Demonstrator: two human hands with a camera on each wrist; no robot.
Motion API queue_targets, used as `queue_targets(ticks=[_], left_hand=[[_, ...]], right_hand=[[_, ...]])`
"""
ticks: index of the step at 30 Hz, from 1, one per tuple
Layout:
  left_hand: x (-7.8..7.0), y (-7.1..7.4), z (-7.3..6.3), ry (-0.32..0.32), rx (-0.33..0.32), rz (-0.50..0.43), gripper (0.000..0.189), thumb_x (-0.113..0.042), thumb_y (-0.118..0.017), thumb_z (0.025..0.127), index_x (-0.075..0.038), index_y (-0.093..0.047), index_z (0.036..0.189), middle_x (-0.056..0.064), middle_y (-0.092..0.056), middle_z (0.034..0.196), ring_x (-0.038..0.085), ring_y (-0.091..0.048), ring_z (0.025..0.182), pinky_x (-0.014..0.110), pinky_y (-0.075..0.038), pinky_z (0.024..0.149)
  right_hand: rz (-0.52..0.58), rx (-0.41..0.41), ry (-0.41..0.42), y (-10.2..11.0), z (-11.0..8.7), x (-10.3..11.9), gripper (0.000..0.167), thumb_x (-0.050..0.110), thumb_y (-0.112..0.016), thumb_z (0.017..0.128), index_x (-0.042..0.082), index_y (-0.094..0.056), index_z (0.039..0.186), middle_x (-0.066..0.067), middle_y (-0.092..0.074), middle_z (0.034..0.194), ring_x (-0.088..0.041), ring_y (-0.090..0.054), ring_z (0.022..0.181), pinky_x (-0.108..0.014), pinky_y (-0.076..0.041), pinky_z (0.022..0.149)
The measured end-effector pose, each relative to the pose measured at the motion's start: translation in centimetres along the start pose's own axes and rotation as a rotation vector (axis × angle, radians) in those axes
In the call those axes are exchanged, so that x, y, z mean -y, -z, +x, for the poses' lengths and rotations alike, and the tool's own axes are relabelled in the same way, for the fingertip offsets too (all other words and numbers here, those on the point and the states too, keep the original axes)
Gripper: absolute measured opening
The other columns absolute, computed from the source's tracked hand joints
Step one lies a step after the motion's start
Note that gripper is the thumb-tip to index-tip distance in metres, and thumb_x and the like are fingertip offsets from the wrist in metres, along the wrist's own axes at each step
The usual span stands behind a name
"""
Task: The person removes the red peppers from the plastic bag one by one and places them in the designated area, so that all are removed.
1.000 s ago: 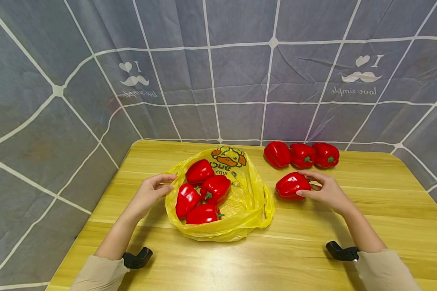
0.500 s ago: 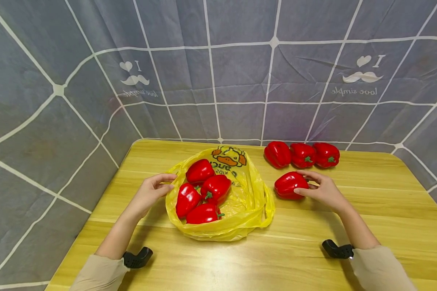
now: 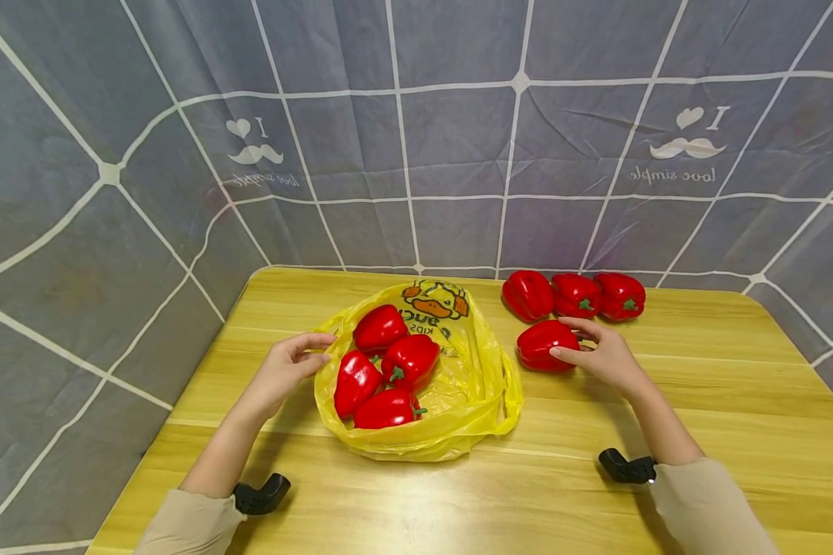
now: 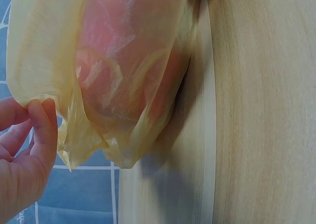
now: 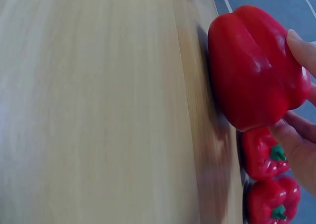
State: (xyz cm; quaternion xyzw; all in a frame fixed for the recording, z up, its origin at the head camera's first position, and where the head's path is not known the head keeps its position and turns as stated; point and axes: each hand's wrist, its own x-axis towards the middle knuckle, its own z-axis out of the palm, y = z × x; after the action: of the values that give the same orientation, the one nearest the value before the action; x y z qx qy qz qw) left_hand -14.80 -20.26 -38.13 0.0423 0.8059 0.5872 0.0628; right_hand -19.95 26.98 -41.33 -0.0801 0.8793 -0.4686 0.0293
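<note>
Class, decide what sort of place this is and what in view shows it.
Probably a staged tabletop filming corner: a grey, white-lined fabric sheet hangs behind a yellowish wooden table, and a black plastic-looking device sits at each wrist.

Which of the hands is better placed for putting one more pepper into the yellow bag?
Probably the right hand: it grips a red pepper beside the yellow bag, while the left hand pinches the bag's opposite edge.
</note>
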Motion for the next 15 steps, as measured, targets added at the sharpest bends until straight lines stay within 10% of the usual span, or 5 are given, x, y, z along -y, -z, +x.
queue_targets(ticks=[15], left_hand=[[0.26, -0.09, 0.05, -0.012, 0.000, 0.002, 0.035, -0.003, -0.056, 0.091, 0.010, -0.052, 0.123, 0.024, -0.052, 0.119, 0.010, -0.057, 0.087, 0.019, -0.047, 0.078]], right_hand=[[0.011, -0.055, 0.000, -0.76, 0.77, 0.35, 0.063, 0.024, -0.073, 0.081, 0.001, -0.048, 0.134, -0.025, -0.053, 0.124, -0.036, -0.050, 0.109, -0.016, -0.046, 0.070]])
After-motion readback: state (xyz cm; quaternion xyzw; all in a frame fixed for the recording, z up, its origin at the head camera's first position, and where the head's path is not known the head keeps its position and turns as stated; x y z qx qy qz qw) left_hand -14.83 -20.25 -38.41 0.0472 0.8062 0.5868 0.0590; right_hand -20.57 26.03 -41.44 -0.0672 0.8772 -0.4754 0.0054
